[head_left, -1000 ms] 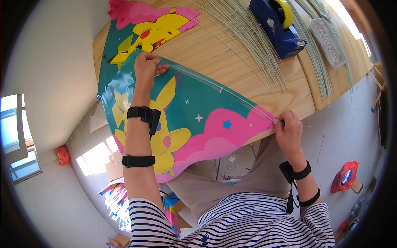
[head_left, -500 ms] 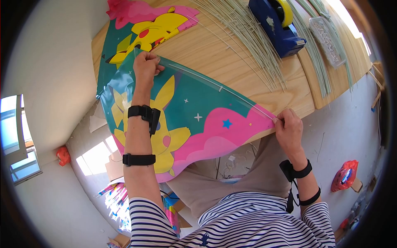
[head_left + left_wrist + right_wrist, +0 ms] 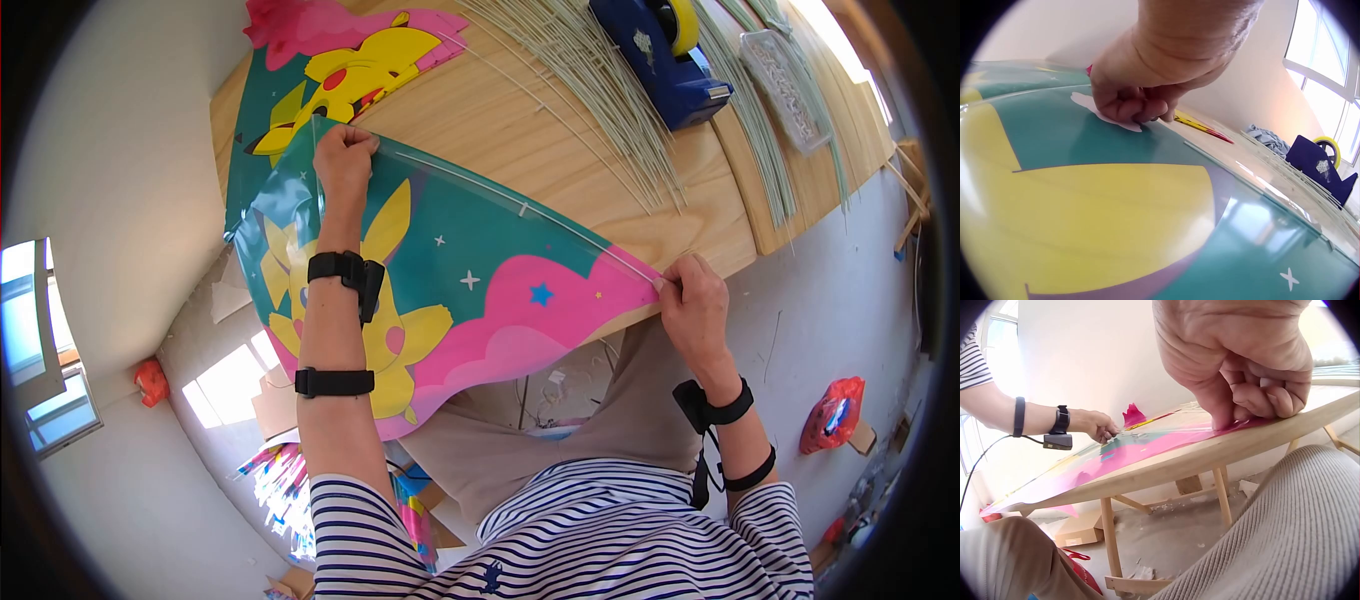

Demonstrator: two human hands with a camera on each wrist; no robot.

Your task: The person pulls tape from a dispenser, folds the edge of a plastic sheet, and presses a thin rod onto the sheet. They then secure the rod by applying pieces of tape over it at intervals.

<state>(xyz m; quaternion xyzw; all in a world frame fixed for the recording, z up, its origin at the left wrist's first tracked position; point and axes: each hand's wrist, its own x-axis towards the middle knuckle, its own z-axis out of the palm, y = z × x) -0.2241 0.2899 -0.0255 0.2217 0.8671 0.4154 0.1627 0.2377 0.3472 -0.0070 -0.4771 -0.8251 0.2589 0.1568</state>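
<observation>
A thin plastic kite sail [image 3: 470,240], printed green and pink with a yellow cartoon character, lies over the table edge and hangs towards the lap. A slim pale rod [image 3: 460,178] with a small white fitting [image 3: 523,209] runs along its far edge. Near the sail's upper end, my left hand [image 3: 344,165] pinches that edge with curled fingers, past the rod's end. My right hand [image 3: 697,312] grips the pointed pink corner between thumb and forefinger, where the rod's other end lies. Close up in the right wrist view, the right fingertips [image 3: 1224,420] press down at the table edge.
More printed sails [image 3: 370,75] lie at the far left. Many thin rods [image 3: 590,100] are spread across the wooden table [image 3: 700,235]. Behind stand a blue tape dispenser [image 3: 665,75] and a clear box of small parts [image 3: 785,95]. A red bag [image 3: 833,415] sits on the floor.
The left hand's extended fingers have drawn back from the rod's end and curled in at the sail's edge. My right hand keeps its grip on the corner. The head view has shifted slightly.
</observation>
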